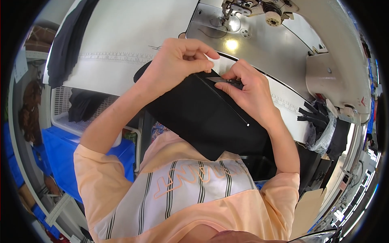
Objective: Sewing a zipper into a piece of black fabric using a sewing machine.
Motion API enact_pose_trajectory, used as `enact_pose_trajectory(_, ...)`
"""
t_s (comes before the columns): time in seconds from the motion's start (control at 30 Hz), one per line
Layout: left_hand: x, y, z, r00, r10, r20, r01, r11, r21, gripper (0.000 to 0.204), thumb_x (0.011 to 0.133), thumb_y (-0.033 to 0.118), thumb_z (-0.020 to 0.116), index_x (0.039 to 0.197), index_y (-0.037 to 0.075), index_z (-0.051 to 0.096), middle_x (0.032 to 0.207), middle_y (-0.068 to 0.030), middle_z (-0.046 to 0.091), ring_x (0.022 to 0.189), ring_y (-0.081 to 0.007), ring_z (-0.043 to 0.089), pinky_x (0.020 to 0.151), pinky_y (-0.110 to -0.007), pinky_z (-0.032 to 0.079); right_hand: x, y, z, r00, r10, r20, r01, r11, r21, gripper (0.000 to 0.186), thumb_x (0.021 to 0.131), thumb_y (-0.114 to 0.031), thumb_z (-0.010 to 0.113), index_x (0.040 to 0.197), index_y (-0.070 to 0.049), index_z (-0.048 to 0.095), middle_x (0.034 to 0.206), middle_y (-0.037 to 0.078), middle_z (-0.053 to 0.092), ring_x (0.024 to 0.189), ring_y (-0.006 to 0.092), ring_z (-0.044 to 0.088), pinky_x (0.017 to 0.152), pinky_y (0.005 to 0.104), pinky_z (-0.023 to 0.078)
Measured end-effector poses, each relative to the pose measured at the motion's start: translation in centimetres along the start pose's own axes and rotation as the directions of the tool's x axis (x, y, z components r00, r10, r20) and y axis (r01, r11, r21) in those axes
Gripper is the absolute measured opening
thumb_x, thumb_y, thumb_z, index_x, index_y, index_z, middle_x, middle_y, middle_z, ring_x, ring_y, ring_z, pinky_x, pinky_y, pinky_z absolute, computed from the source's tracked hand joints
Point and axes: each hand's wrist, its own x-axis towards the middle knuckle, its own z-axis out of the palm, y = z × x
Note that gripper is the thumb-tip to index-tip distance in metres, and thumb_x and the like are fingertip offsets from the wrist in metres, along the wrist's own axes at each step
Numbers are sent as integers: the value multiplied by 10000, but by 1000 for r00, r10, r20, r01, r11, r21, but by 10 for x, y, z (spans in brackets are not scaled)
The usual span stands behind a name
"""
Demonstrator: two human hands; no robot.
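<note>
A black fabric piece (194, 117) with a long zipper (222, 98) lies across the white table edge and hangs over my lap; a small pale tip shows at the zipper's lower right end. My left hand (182, 62) pinches the upper edge of the fabric by the zipper's upper end, fingers curled. My right hand (247, 91) grips small metal snips (214, 79), their blades pointing left along the fabric beside the zipper, just right of my left fingertips. What lies between my left fingertips is partly hidden.
A sewing machine (332, 69) with a metal bed (267, 48) stands above and right. Dark fabric strips (71, 40) lie on the table (109, 28) at left. Black zippers in a plastic bag (316, 125) sit at right. A white basket (71, 125) and blue bin (60, 150) are below left.
</note>
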Motion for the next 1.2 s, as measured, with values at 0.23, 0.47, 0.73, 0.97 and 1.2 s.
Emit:
enact_pose_trajectory(0.23,-8,-13,-36,933,303,-196,-130,789,600,436,737,277,751,1093,56,630,1212,-139,554,1169,-290,494,973,-356,385,-39,26,-49,975,78,-206,-149,922,-358,403,695,-244,774,1017,-67,609,974,85,591,875,277,573,772,379,445)
enact_pose_trajectory(0.47,-8,-17,-32,896,438,69,-308,504,807,228,752,150,736,871,32,580,1275,-142,547,1196,-267,488,1014,-344,344,-100,-8,-24,993,98,-61,-109,970,-217,463,648,-237,806,1011,-40,597,1205,129,515,1111,329,483,930,425,367)
enact_pose_trajectory(0.73,-31,2,-28,987,3,-161,-55,946,-319,212,807,117,708,975,-1,655,959,-60,673,867,-99,614,778,-232,470,-50,37,-72,849,523,77,-387,515,765,190,758,-2,713,925,-8,623,813,49,663,713,98,623,668,215,503)
enact_pose_trajectory(0.97,-55,5,-38,973,-82,-215,-10,919,-394,207,875,159,639,982,-18,663,876,-47,681,774,-98,633,705,-232,494,-23,57,-62,884,462,67,-229,303,925,226,829,-43,648,1047,-14,597,913,75,660,765,132,645,697,244,538)
enact_pose_trajectory(1.2,-61,-1,-40,949,-104,-297,-28,913,-407,221,890,172,623,994,-20,653,901,-56,673,793,-105,632,720,-241,500,-29,46,-61,919,385,88,-199,258,945,219,880,-102,604,1077,-9,605,950,60,654,823,115,636,752,235,518)
